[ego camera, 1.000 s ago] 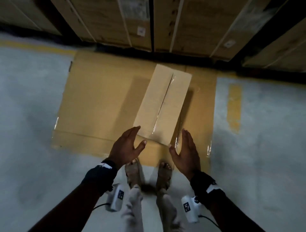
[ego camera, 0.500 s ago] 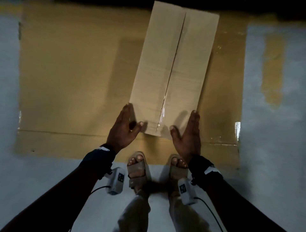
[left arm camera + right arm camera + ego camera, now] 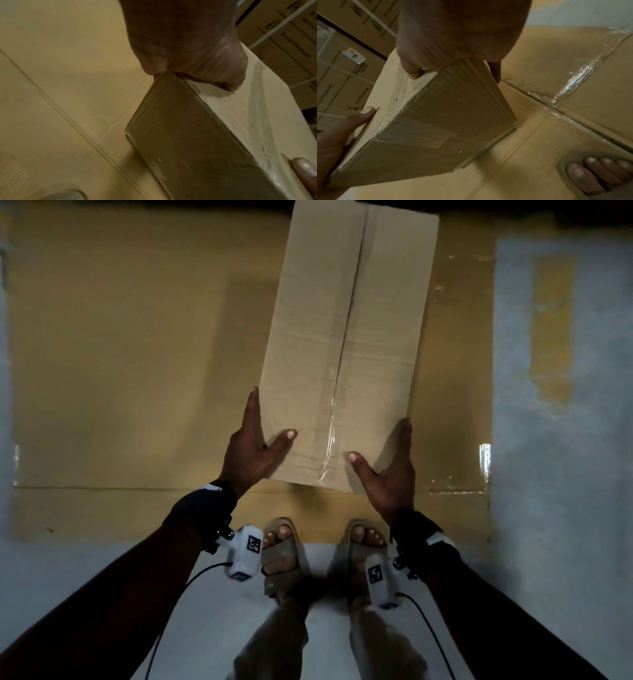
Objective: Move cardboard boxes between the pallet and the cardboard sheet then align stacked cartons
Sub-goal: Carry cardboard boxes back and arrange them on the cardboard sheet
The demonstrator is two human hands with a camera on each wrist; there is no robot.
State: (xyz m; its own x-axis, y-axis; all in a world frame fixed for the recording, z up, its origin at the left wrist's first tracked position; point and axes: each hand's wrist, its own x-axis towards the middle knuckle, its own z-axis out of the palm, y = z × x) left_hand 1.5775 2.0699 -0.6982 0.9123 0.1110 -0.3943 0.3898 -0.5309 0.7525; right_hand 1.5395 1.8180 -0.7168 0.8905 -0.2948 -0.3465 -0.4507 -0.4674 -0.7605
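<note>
A long cardboard box (image 3: 346,354) with a taped centre seam lies lengthwise on the flat cardboard sheet (image 3: 137,371) on the floor. My left hand (image 3: 255,440) holds its near left corner, fingers down the side wall and thumb on top. My right hand (image 3: 390,470) holds the near right corner the same way. The left wrist view shows my palm (image 3: 188,47) over the box's top edge (image 3: 197,142). In the right wrist view my right hand (image 3: 453,33) straddles the box's corner (image 3: 445,121). Whether the box is lifted off the sheet I cannot tell.
Strapped stacked cartons (image 3: 342,74) stand just beyond the sheet, also seen in the left wrist view (image 3: 283,33). My sandalled feet (image 3: 281,546) stand at the sheet's near edge. Grey floor (image 3: 582,508) with a yellow mark (image 3: 551,337) lies to the right.
Both hands moved forward from just short of the box onto its near corners, thumbs now on top. My head came lower and closer, and the box looks turned a little straighter.
</note>
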